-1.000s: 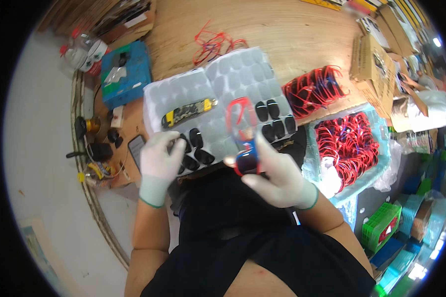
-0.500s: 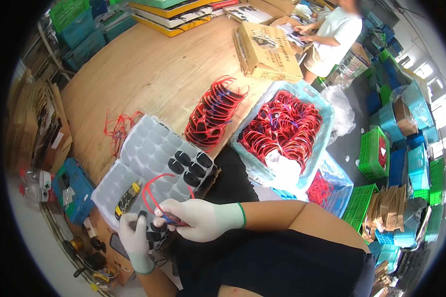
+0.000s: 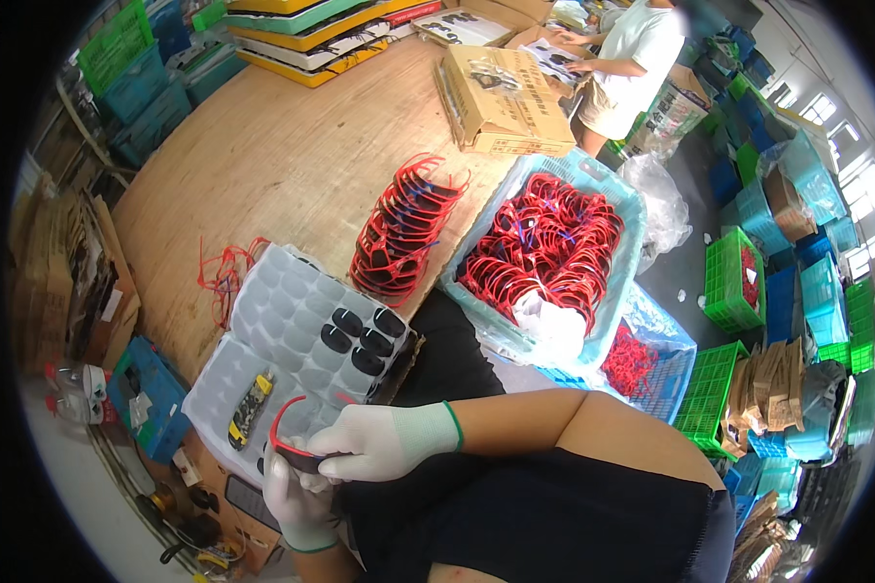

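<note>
In front of my body, both gloved hands grip a pair of red-framed glasses (image 3: 280,424) with a dark lens. My left hand (image 3: 297,500) pinches its lower left part. My right hand (image 3: 374,442) holds the other side, fingers closed around the frame. One red temple arm curves up from the grip; the far end is hidden in my right hand. Under and beyond my hands lies a pale moulded tray (image 3: 272,296), with several loose dark lenses (image 3: 346,325) on its right part. A yellow-and-black tool (image 3: 251,413) rests on its left part.
Red glasses frames (image 3: 399,228) stand in a row on the wooden table (image 3: 253,146). At right, a teal crate (image 3: 634,209) is full of red frames. A carton (image 3: 506,92) sits at the far edge, near another person (image 3: 642,58). A blue bin (image 3: 148,398) and a phone (image 3: 248,497) lie left.
My hands have come together on the glasses. The left hand moved right and down, the right hand slightly left. The red frame has been turned and lowered toward the left fingers.
</note>
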{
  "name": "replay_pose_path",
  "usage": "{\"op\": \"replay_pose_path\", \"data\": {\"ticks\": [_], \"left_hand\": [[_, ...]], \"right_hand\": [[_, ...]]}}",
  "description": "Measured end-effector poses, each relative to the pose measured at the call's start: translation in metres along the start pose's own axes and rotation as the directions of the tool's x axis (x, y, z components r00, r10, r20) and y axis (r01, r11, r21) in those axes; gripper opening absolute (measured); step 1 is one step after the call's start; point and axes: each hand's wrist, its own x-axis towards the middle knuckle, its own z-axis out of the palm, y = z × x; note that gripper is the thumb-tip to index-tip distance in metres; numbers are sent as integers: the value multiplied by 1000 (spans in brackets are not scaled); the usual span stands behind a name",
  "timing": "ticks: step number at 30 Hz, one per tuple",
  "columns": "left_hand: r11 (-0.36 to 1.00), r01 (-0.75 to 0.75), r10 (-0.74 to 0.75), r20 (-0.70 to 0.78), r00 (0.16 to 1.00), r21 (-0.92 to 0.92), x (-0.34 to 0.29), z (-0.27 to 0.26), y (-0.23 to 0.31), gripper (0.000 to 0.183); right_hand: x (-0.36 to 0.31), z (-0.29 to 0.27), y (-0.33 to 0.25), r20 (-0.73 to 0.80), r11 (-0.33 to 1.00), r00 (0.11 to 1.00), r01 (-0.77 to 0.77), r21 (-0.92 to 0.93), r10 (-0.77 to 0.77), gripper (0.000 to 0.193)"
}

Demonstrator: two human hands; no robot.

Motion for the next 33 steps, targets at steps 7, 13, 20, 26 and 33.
{"op": "replay_pose_path", "data": {"ticks": [7,13,20,26,33], "left_hand": [[1000,-15,15,-112,994,9,-1,-4,-9,41],[997,-38,33,72,997,64,6,-12,-7,41],[983,-134,158,-200,967,129,4,34,-8,30],[938,-131,204,-206,957,320,-1,22,-1,29],[705,-196,317,-56,947,681,-26,26,14,19]], "right_hand": [[-1,-4,3,-34,991,992,-127,-44,125,21],[-3,8,8,-151,951,988,-39,-306,-8,20],[-3,2,-3,-48,793,990,77,-604,-132,16],[0,8,9,-56,840,994,53,-540,-99,15],[-4,2,-3,-59,927,997,29,-373,-55,16]]}}
